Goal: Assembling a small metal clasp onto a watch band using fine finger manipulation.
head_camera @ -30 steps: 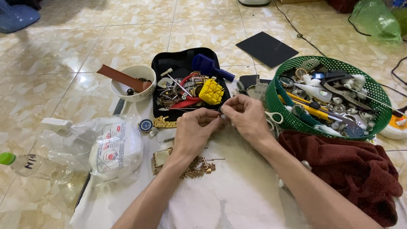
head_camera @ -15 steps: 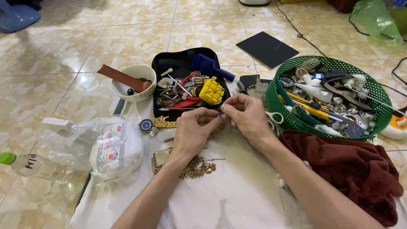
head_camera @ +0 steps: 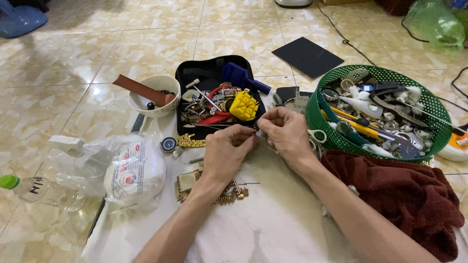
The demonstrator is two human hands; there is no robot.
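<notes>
The left hand (head_camera: 225, 148) and right hand (head_camera: 284, 131) are meeting fingertip to fingertip, pinching a tiny white piece (head_camera: 260, 134) just in front of the black tray (head_camera: 195, 73) of tools. A gold watch (head_camera: 187, 182) is lying nearer than the tray, under the left wrist; a green basket (head_camera: 438, 134) is sitting right of it, a white bowl (head_camera: 139, 101) left. A white cloth (head_camera: 273, 224) is covering the tiled floor (head_camera: 73, 58).

A tiny dark part (head_camera: 257, 129), too small to identify, sits pinched between the fingertips of both hands, held just above the white cloth (head_camera: 273, 219), near the front edge of the black tool tray (head_camera: 202, 73).
</notes>
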